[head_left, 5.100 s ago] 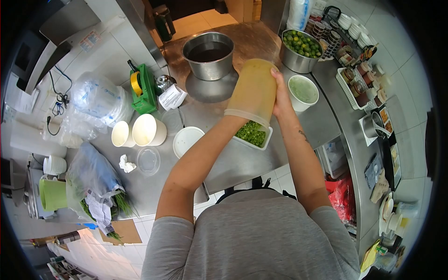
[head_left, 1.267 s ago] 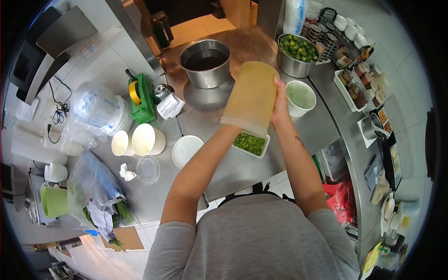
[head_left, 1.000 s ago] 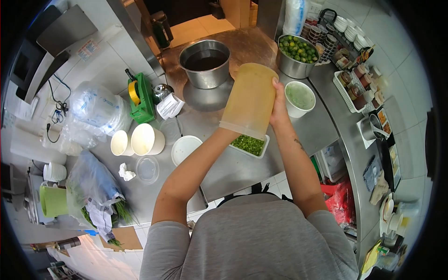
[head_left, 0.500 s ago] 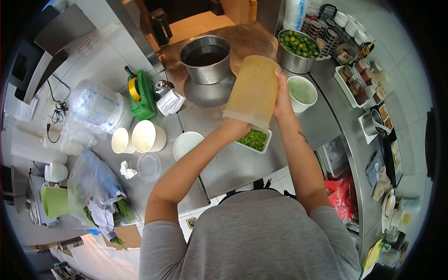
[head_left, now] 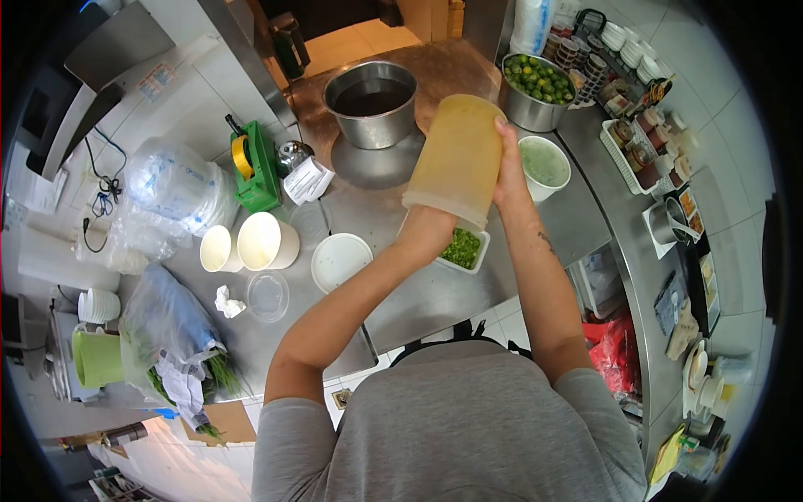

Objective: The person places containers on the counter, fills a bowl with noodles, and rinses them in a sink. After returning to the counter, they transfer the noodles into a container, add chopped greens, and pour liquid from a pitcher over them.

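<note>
A tall yellowish translucent container (head_left: 458,155) is tilted with its mouth toward me, over a white tray of chopped greens (head_left: 462,249). My right hand (head_left: 509,163) grips its right side, thumb on the upper wall. At the container's mouth is my left hand (head_left: 429,232); its fingers are hidden inside or behind the rim, so I cannot tell their shape. A white tub with pale green contents (head_left: 544,163) stands just right of my right hand. To the left of my left forearm lies a round white lid (head_left: 341,262).
Behind the container stand a steel pot of dark liquid (head_left: 370,105) and a pot of green citrus (head_left: 536,84). At left are paper tubs (head_left: 268,241), a green tape dispenser (head_left: 253,170), a clear lid (head_left: 268,298) and bagged greens (head_left: 171,326). A jar basket (head_left: 640,151) sits at right.
My left hand has shifted slightly right and up at the container's mouth. The container has moved a little with my right hand, which keeps its hold.
</note>
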The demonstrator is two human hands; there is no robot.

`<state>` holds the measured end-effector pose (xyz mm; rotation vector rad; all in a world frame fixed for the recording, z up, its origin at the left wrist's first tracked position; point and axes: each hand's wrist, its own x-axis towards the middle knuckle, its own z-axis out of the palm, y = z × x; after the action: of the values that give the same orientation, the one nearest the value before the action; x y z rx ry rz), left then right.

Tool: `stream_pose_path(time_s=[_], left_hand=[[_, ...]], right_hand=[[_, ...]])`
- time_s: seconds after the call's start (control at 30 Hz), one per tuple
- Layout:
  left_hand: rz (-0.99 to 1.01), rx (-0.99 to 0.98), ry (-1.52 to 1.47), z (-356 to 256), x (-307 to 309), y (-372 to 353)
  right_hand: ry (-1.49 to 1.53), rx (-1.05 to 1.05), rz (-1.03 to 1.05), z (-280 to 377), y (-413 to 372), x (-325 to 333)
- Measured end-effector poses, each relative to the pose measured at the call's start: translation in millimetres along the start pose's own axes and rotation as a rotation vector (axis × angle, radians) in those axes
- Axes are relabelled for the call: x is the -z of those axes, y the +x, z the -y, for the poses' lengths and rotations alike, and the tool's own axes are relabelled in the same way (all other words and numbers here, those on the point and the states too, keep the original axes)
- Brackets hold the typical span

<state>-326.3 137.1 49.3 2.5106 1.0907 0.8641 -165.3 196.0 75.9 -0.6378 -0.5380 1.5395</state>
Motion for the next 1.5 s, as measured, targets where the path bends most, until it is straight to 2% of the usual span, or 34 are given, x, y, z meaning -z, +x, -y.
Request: stream_pose_path(time_s=[0.07,0.17,0.37,0.47,0.57,0.63,0.77,0.87,0.93,1.03,1.13,1.43,1.5], left_hand=[[-0.068,-0.194,0.005,-5.4,8.6,-11.6],[-0.006,-0.189,-0.020,-2.3,14.9,-20.8],[-0.221,-0.207,0.038,-4.8,15.5,3.5],[-0.188,-0.145,0.157,7.7,1.5,44.2],[-0.020,0.108,0.096,5.8,-5.2,83.9],[-0.115,0.197,-0.221,1.6,-15.6,86.5],[-0.295,0.369,-0.859,0.8,-35.4,83.2],[-0.317,0.413,-1.032,5.5,-34.1,76.2],[-0.311,0.385,-0.995,7.5,-31.3,74.4],[-0.328,0.348,-0.888,1.0,-36.5,76.3],[-0.336,0.318,-0.803,-1.6,-39.6,78.8],[-0.271,0.253,-0.698,15.5,-29.1,75.2],[-0.265,0.240,-0.669,18.9,-24.7,72.8]], right_hand=[[0.018,-0.008,-0.019,6.3,2.5,1.7],[0.065,-0.036,-0.056,14.9,6.1,8.2],[0.139,-0.055,-0.117,6.0,18.5,19.0],[0.132,-0.042,-0.107,-3.5,5.1,5.6],[0.115,-0.031,-0.059,-11.5,1.2,-2.0],[0.055,0.005,-0.062,-18.3,5.2,0.7],[0.155,0.048,-0.016,-7.9,-3.3,-1.0],[0.208,0.070,-0.029,-9.0,-11.3,0.2],[0.222,0.092,-0.083,-18.5,-12.5,-2.8],[0.298,0.104,-0.039,-23.8,-13.3,-7.8],[0.187,0.110,-0.006,-13.7,-15.6,-13.7],[0.154,0.014,-0.048,-15.9,-14.8,-16.8],[0.056,0.008,0.008,-11.0,-11.0,-13.2]])
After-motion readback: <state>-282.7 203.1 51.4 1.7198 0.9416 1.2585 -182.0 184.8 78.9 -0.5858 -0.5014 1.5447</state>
